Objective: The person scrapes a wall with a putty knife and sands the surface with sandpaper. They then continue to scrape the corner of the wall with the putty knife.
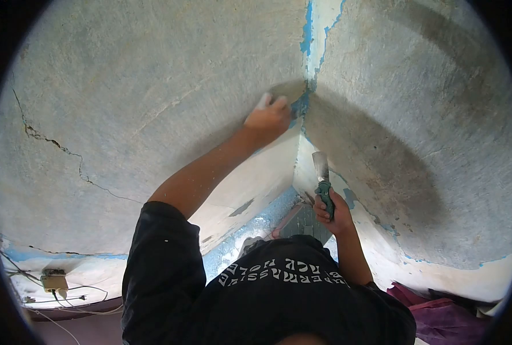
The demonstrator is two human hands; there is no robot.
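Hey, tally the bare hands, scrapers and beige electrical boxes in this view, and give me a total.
Bare hands: 2, left hand and right hand
Scrapers: 1, the green-handled scraper
Electrical boxes: 1, the beige box
Total: 4

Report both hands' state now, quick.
Left hand: curled by the wall corner, blurred; can't tell if it's holding anything.
Right hand: closed around the scraper handle.
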